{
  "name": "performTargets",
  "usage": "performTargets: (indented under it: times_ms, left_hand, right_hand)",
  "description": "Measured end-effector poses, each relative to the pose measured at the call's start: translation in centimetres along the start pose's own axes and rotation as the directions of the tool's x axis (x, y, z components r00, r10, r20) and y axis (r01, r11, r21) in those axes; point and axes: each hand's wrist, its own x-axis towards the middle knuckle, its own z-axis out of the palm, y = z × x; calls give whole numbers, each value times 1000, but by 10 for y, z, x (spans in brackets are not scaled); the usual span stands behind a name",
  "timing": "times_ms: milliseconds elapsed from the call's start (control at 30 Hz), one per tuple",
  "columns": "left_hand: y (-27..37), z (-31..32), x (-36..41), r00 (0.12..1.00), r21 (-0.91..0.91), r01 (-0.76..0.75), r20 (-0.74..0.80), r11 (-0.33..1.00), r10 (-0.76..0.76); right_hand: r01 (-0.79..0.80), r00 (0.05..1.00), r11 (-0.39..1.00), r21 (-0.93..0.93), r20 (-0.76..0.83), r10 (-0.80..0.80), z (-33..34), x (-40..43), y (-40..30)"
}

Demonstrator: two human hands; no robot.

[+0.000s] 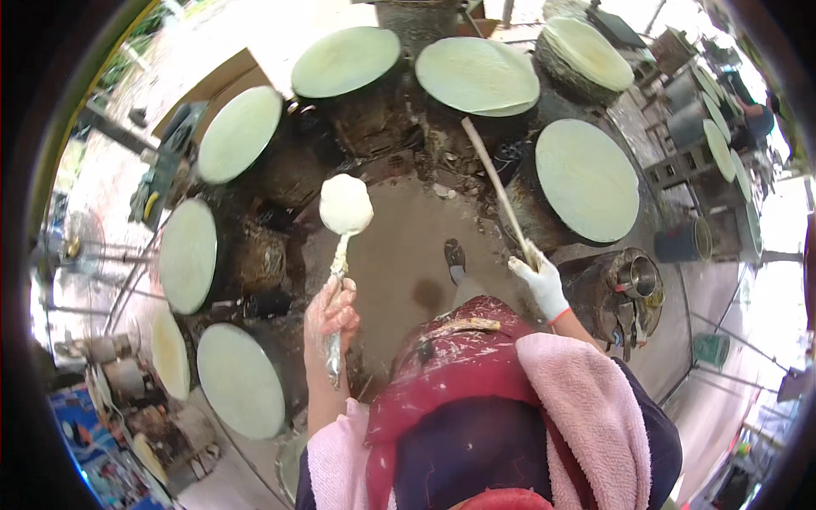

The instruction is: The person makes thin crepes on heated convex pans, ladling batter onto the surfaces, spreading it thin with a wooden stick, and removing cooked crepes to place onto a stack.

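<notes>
My bare left hand (333, 309), smeared with batter, grips the handle of a ladle (340, 258). White batter or dough (346, 204) covers the ladle's round head, which is held over the floor. In my right hand (542, 287), which wears a white glove with a red cuff edge, is a long flat wooden stick (494, 172) pointing away from me. Its far end reaches close to a round griddle (477, 76) spread with a pale sheet of batter. Right of the stick lies another batter-covered griddle (588, 180).
More coated griddles stand in a ring: far left (346, 62), left (240, 135), left side (189, 255) and near left (241, 381). Pale flatbreads are stacked (586, 54) at the far right. A metal pot (637, 277) and tongs-like tools rest on a drum beside my right arm.
</notes>
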Motion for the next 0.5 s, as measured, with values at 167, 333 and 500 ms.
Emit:
performTargets:
  times_ms: [167,333,500]
  left_hand:
    - [26,45,71,997,76,-51,68,996,46]
    - [51,119,131,999,52,-29,-13,998,30]
    - [81,153,187,995,-160,37,98,986,-21]
  right_hand:
    - [-331,936,913,238,-43,351,-22,117,-34]
    - [-246,939,906,343,-148,311,-21,278,-62]
    - [-167,886,936,309,-369,280,-9,400,-66]
